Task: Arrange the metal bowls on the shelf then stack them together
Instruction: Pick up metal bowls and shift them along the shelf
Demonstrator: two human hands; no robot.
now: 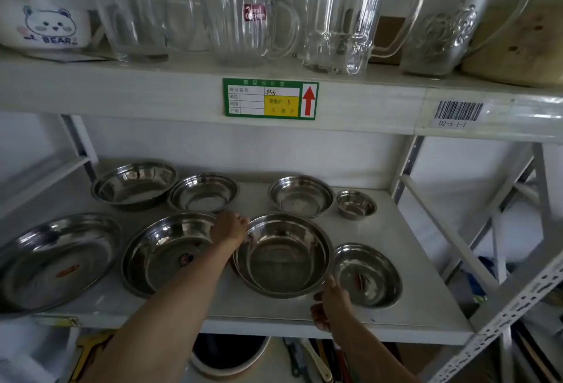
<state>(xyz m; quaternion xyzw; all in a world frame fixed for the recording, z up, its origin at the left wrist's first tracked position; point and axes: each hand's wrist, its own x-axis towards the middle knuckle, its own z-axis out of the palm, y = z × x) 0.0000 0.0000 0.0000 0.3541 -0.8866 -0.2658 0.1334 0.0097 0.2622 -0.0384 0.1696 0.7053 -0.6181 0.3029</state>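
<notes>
Several metal bowls lie on the white shelf (396, 315). A deep bowl (283, 256) sits in the front middle. My left hand (230, 227) grips its far left rim. My right hand (330, 300) holds its near right rim with fingers curled at the edge. Left of it are a wide bowl (164, 251) and a flat pan (54, 261). A shallow bowl (367, 274) lies to the right. In the back row stand three medium bowls (134, 184), (202, 192), (301, 195) and a tiny bowl (355, 203).
The shelf above (182, 93) carries glass pitchers (243, 20) and a bear-print white bowl (45, 26), with a green price tag (270, 99) on its edge. Metal uprights (493, 297) frame the right side. Utensils and a dark bowl lie on the level below.
</notes>
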